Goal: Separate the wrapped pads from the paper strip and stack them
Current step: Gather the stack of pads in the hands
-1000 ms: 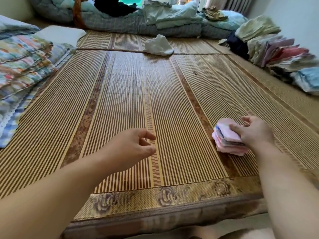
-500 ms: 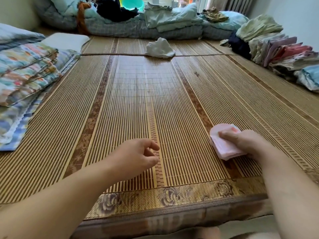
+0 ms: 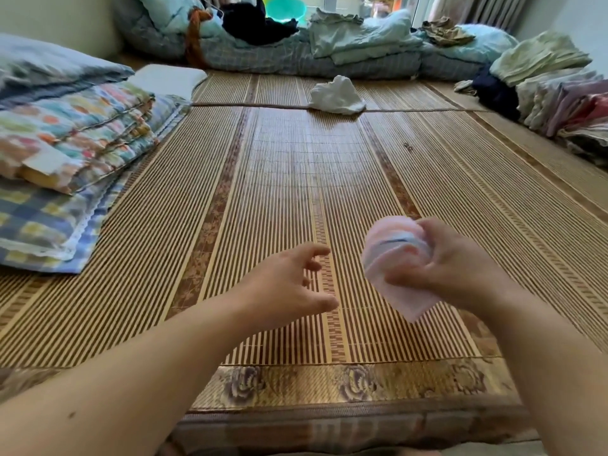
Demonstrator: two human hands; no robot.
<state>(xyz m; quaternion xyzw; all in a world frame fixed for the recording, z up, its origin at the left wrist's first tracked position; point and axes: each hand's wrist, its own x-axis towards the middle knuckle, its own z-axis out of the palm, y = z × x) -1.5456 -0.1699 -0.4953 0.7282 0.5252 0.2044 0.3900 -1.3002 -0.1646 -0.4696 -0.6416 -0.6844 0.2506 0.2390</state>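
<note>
From the head camera, the right hand (image 3: 460,268) grips a bundle of pink wrapped pads (image 3: 393,258) lifted above the bamboo mat (image 3: 279,192). The left hand (image 3: 289,287) hovers beside it, empty, fingers spread. No paper strip shows clearly. It looks like the start of separating; next, the left hand probably needs to pinch one pad free.

The woven bamboo mat (image 3: 279,192) lies bare across its middle. A crumpled white cloth (image 3: 335,95) sits at its far end, folded patterned quilts (image 3: 65,149) crowd its left edge, and stacked folded clothes (image 3: 559,93) line its right edge.
</note>
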